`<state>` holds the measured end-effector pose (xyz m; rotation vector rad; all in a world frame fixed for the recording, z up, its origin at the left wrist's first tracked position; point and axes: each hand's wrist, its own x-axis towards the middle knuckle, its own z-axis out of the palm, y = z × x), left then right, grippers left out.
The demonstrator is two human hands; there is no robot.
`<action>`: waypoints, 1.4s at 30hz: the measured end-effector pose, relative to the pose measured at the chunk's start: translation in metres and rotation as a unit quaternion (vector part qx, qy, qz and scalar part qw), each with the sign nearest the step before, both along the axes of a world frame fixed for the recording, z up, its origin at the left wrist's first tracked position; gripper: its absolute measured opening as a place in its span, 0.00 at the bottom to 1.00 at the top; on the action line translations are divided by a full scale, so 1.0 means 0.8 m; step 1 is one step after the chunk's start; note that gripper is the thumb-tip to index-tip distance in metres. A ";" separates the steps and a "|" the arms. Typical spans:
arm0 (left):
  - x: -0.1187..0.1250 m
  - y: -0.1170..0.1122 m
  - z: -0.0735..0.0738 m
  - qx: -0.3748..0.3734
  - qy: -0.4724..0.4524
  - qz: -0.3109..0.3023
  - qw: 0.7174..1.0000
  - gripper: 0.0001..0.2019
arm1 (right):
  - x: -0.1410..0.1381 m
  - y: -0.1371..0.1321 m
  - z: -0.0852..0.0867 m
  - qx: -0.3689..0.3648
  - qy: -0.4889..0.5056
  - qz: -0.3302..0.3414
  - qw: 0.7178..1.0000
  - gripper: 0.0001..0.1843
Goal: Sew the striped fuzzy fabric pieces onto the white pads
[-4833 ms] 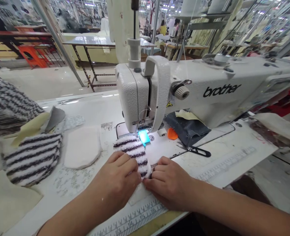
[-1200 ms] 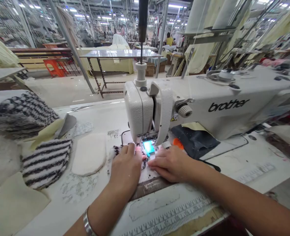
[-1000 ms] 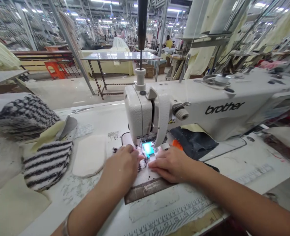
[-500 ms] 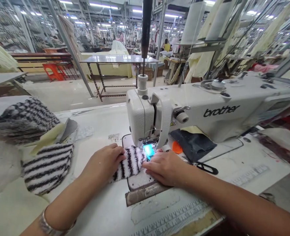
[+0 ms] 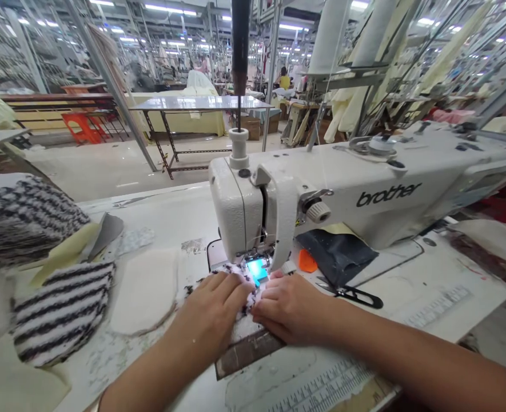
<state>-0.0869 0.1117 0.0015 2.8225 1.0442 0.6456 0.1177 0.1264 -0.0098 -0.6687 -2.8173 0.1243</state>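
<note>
A black-and-white striped fluffy fabric piece point(image 5: 198, 284) lies under the lit needle area of a white sewing machine point(image 5: 235, 212), mostly covered by my hands. My left hand point(image 5: 218, 300) rests over it with fingers bent and close together, gripping it left of the presser foot. My right hand point(image 5: 293, 306) is closed at the fabric's right edge, its fingertips beside the foot and close to the left fingers. How far the fingers reach under the cloth is hidden. A cream rounded fabric piece point(image 5: 144, 292) lies left of my left hand.
Farther left are a striped rounded piece point(image 5: 66, 312) and a thick stack of striped pieces point(image 5: 25, 214). Right of the needle lie thread snips point(image 5: 359, 296), an orange piece point(image 5: 307, 261) and dark cloth point(image 5: 341, 254). A ruler strip point(image 5: 317, 389) runs along the front edge.
My left hand has moved right, over the striped fabric and close to my right hand. The cream piece at left now shows. The view has shifted slightly.
</note>
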 end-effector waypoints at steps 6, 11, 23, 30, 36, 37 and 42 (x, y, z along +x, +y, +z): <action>-0.021 0.018 -0.006 -0.063 0.053 -0.046 0.996 0.13 | 0.000 -0.001 0.002 -0.024 -0.008 0.003 1.000 0.09; -0.016 0.026 0.004 -0.061 0.050 -0.054 0.995 0.13 | -0.001 0.000 0.001 -0.026 -0.010 0.006 1.000 0.09; -0.009 0.028 -0.016 -0.043 0.038 -0.006 0.998 0.12 | 0.000 0.008 0.003 -0.027 -0.022 -0.044 0.998 0.11; -0.005 0.027 -0.018 -0.044 0.049 0.021 0.998 0.11 | -0.001 0.008 0.008 -0.031 -0.029 -0.059 0.997 0.11; -0.015 0.038 -0.008 -0.046 0.051 -0.003 0.998 0.10 | -0.003 0.010 0.009 -0.026 -0.044 -0.103 0.993 0.11; -0.018 0.040 -0.008 -0.049 0.041 -0.017 0.998 0.10 | -0.003 0.010 0.009 -0.030 -0.050 -0.103 0.993 0.11; -0.026 0.049 -0.004 -0.006 0.008 -0.077 0.997 0.14 | -0.005 0.007 0.009 0.005 -0.048 -0.124 0.991 0.09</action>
